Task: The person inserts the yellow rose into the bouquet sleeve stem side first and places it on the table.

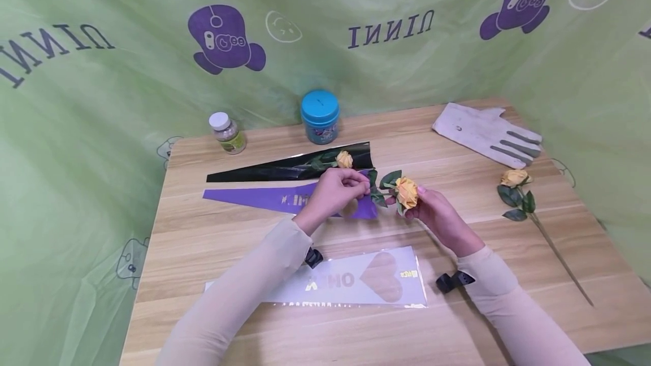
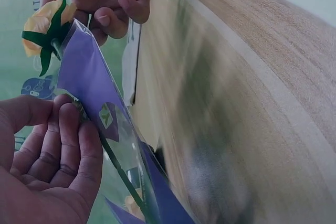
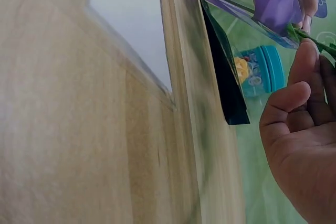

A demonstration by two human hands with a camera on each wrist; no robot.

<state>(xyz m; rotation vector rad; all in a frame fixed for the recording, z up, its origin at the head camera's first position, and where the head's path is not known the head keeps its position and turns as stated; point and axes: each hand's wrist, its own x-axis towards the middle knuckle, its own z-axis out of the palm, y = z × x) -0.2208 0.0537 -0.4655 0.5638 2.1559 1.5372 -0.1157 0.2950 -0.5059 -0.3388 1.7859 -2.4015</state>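
Note:
A yellow artificial rose (image 1: 407,192) with green leaves is held by my right hand (image 1: 438,216), its fingers around the stem just below the bloom. My left hand (image 1: 337,192) pinches the open end of a purple-and-clear flower sleeve (image 1: 264,198), close to the rose's leaves. In the left wrist view, the rose's green stem (image 2: 122,174) runs down along the sleeve, its lower part seen through clear film. The left fingertips partly hide the sleeve's edge, so the exact pinch point is hard to see.
Behind the sleeve lies a black sleeve (image 1: 264,170) with a rose in it. A white sleeve (image 1: 346,284) lies in front. A second rose (image 1: 515,178) and a glove (image 1: 475,129) are at right. A blue-lidded jar (image 1: 320,120) and a white-capped bottle (image 1: 229,137) stand behind.

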